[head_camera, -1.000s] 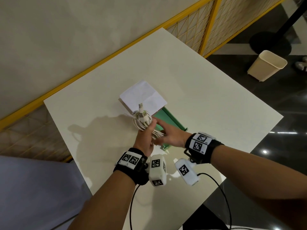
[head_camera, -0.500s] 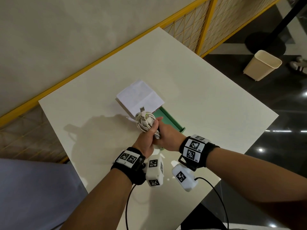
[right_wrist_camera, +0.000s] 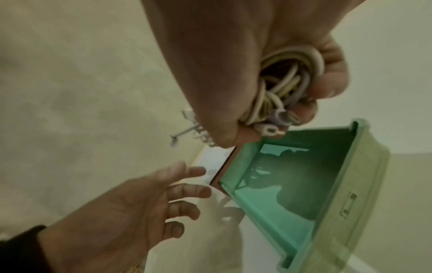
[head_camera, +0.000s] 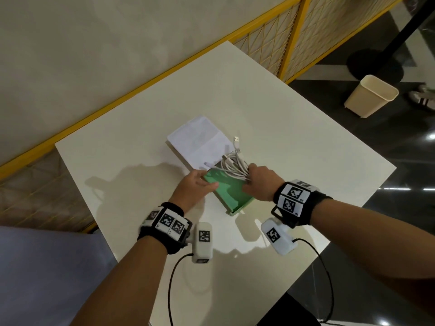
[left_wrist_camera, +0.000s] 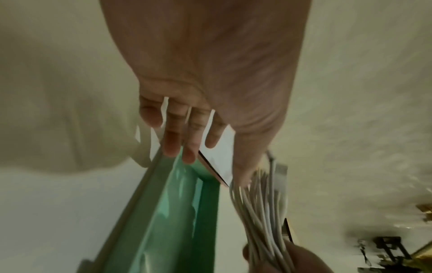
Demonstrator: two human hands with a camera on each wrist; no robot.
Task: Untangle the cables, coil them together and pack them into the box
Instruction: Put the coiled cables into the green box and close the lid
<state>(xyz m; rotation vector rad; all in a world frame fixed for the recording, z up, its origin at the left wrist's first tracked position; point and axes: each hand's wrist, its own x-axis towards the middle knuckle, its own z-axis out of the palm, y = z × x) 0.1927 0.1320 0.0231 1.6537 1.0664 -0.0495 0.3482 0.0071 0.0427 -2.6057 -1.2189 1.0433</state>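
Note:
A green box [head_camera: 231,196] lies open on the white table [head_camera: 306,147], its white lid [head_camera: 200,141] still covering the far part. My right hand [head_camera: 259,182] grips a bundle of coiled white cables [head_camera: 234,165] over the box's far right side; a USB plug [head_camera: 236,140] sticks out beyond the coil. In the right wrist view the fingers curl round the cable loops [right_wrist_camera: 287,83] above the box [right_wrist_camera: 292,184]. My left hand [head_camera: 195,184] is open, with relaxed fingers at the box's left rim [left_wrist_camera: 154,184] near the lid's edge [left_wrist_camera: 219,158].
The table's right edge drops to a dark floor with a beige bin [head_camera: 370,95]. A yellow mesh railing [head_camera: 294,38] runs behind the table. Black cords [head_camera: 329,278] trail from the wrist cameras over the table's near edge.
Both hands held the coil together before. Now my right hand alone has carried it to the right over the box, and my left hand has let go and moved to the box's left rim.

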